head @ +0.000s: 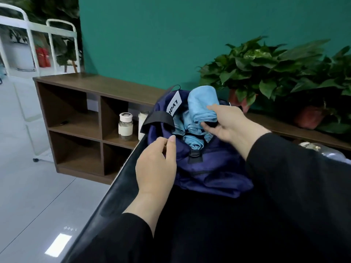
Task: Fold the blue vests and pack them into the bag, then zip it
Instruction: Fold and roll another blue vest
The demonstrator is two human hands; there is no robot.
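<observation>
- Bag [209, 168]: dark navy fabric, lying on a black surface [117, 196] with its mouth facing away from the person; mouth unzipped and spread, a black strap [157, 118] across the left rim, a white label [173, 103] standing up at the far edge, a black buckle [194, 153] on the front.
- Blue vests, packed [190, 130]: several light blue rolled bundles sitting inside the bag's mouth, pressed against one another.
- Blue vest, in hand [202, 105]: light blue roll, upright, just above the packed ones at the right side of the mouth.
- Right hand [226, 122]: fingers and thumb curled round the lower end of the upright roll, gripping it; black sleeve to the wrist.
- Left hand [157, 164]: thumb and fingertips brought together at the near left rim of the bag; whether fabric is pinched between them cannot be told.
- Wooden shelf unit [76, 114]: left of the bag, against a green wall; two white-capped jars [125, 126] in one compartment.
- Potted plants [266, 73]: leafy, on the shelf top behind the bag.
</observation>
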